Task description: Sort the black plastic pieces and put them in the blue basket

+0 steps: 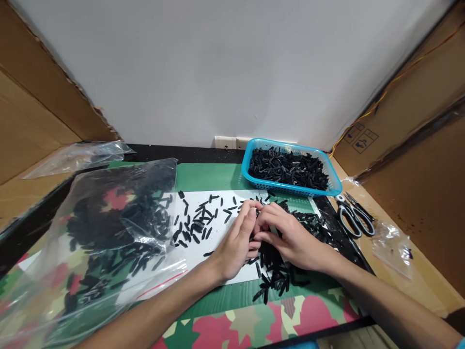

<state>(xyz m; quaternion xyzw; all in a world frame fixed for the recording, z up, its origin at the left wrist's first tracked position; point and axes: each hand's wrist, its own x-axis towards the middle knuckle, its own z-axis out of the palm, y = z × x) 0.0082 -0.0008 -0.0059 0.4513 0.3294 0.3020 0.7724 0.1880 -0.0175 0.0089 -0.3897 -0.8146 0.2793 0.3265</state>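
My left hand (236, 245) and my right hand (288, 237) meet over a white sheet (238, 274), fingers curled and fingertips together. Whatever they pinch is hidden behind the fingers. Beneath and to the right of them lies a heap of small black strips (278, 278). More loose black strips (198, 225) are scattered on the sheet to the left of my hands. Behind the hands stands a blue plastic basket (290, 188) filled with similar black strips.
A large clear plastic bag (152, 257) with black strips covers the left side of the patterned mat (247, 322). Scissors (354, 220) and a small clear bag (392, 247) lie at the right. Cardboard walls (417, 160) flank the table, and a pale wall (225, 72) closes the back.
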